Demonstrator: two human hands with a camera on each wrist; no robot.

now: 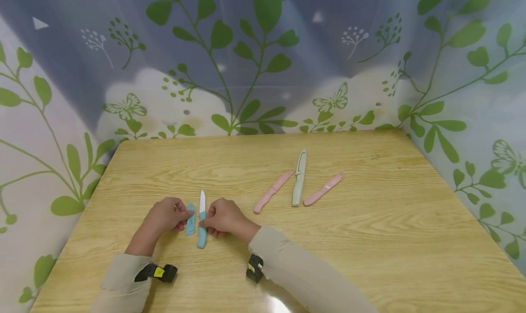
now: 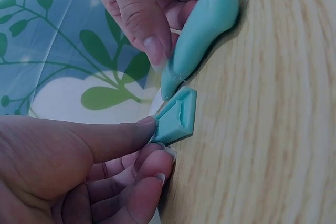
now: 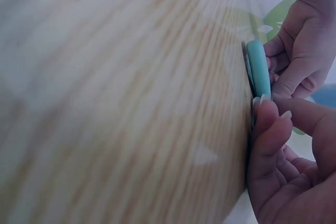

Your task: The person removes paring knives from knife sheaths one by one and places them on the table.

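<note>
A small knife (image 1: 202,237) with a blue handle and a pale blade lies on the wooden table, blade pointing away from me. My right hand (image 1: 227,218) pinches its handle from the right side. Just left of the knife, my left hand (image 1: 164,216) pinches a blue blade sheath (image 1: 190,226) between thumb and fingers. Sheath and blade are apart, side by side. In the left wrist view the open end of the sheath (image 2: 176,121) shows beside the rounded handle (image 2: 210,19). The right wrist view shows the handle (image 3: 258,69) beyond my right fingertips; the blade is hidden there.
Right of my hands lie a pink knife (image 1: 273,192), a cream-handled knife (image 1: 298,185) with its tip away from me, and another pink knife (image 1: 322,190). The wooden table (image 1: 386,240) ends at a leaf-patterned curtain (image 1: 255,75) behind and at both sides.
</note>
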